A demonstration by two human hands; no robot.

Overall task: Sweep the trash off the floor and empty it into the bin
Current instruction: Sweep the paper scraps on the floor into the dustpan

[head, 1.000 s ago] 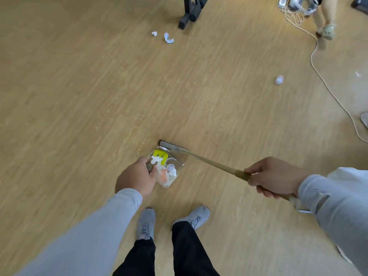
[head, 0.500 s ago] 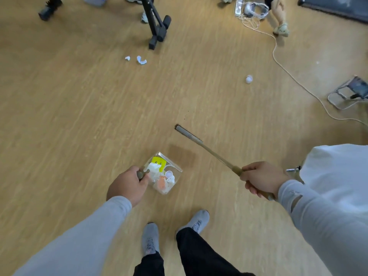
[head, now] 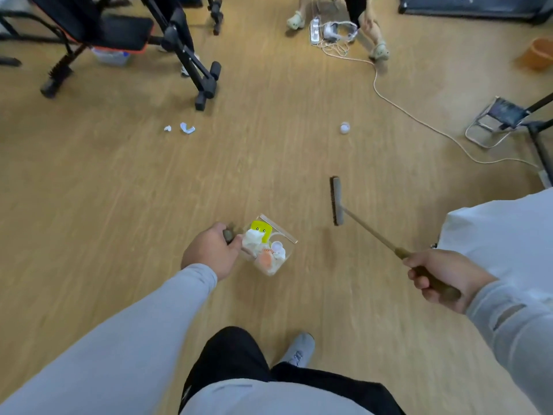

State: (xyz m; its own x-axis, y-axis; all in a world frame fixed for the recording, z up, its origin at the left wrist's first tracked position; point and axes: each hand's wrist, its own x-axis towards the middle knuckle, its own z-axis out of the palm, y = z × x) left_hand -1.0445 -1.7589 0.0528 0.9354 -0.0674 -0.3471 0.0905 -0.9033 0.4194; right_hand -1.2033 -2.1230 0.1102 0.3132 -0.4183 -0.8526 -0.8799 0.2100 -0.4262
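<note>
My left hand (head: 211,254) grips the handle of a clear dustpan (head: 287,235) holding white paper scraps, a yellow wrapper and an orange piece. My right hand (head: 440,278) is closed around the wooden handle of a small broom (head: 336,202), whose brush head hangs above the floor to the right of the dustpan. Two white paper scraps (head: 183,128) lie on the wooden floor farther ahead to the left. A crumpled white ball (head: 344,127) lies ahead to the right. An orange bin (head: 537,53) stands at the far right edge.
A black exercise bench frame (head: 191,61) stands at the upper left. A white cable (head: 419,118) runs across the floor from a power strip (head: 314,26) near another person's feet (head: 378,50). A folding stool (head: 502,115) and a stand are at the right.
The view has tilted up and the room ahead has come into sight. The broom has swung away from the dustpan to the right and its head has turned. The dustpan stays in my left hand.
</note>
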